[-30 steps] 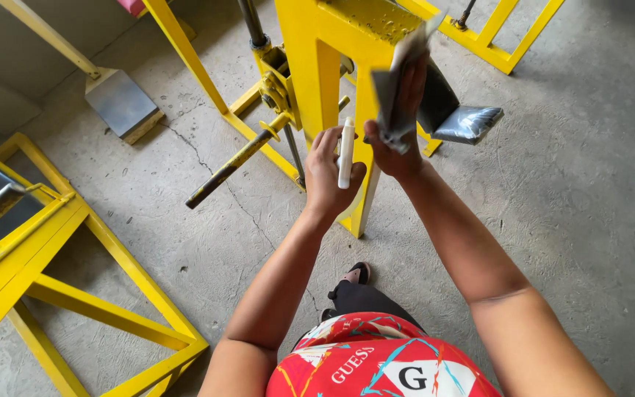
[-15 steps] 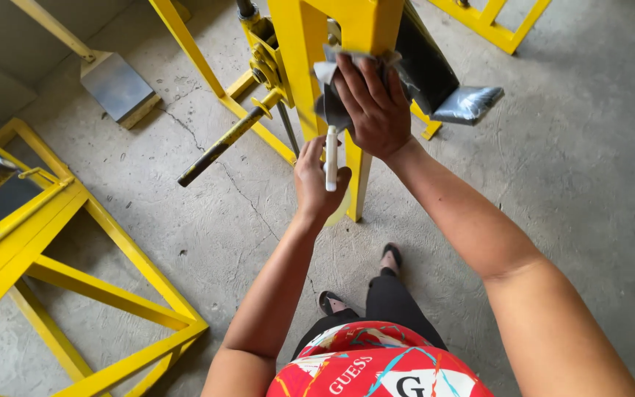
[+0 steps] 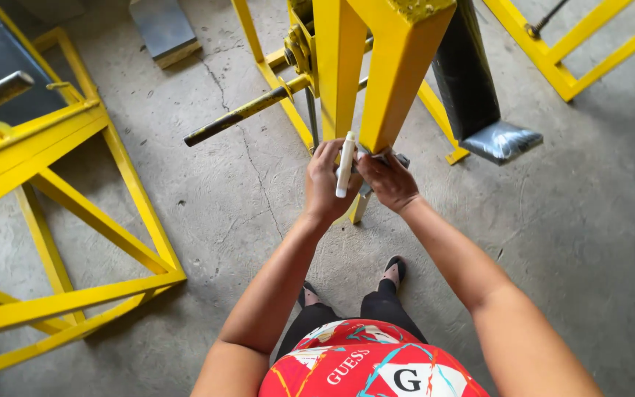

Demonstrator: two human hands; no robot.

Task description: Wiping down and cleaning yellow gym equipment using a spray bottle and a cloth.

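My left hand (image 3: 323, 182) grips a slim white tube (image 3: 345, 164) held upright, just in front of a yellow steel post (image 3: 398, 66) of a gym machine. My right hand (image 3: 386, 180) is closed on a grey cloth (image 3: 398, 157) and presses it against the lower part of that post. Only a small corner of the cloth shows past the fingers. The two hands nearly touch each other.
A dark metal bar (image 3: 240, 114) sticks out left from the machine. A black padded part (image 3: 479, 88) hangs at the right. Yellow frames stand at the left (image 3: 75, 220) and top right (image 3: 567, 51). The concrete floor (image 3: 589, 235) is cracked. My sandalled feet (image 3: 395, 268) show below.
My right hand has slid the cloth down the post from high up to beside my left hand. The view has shifted, and my left hand keeps the white tube.
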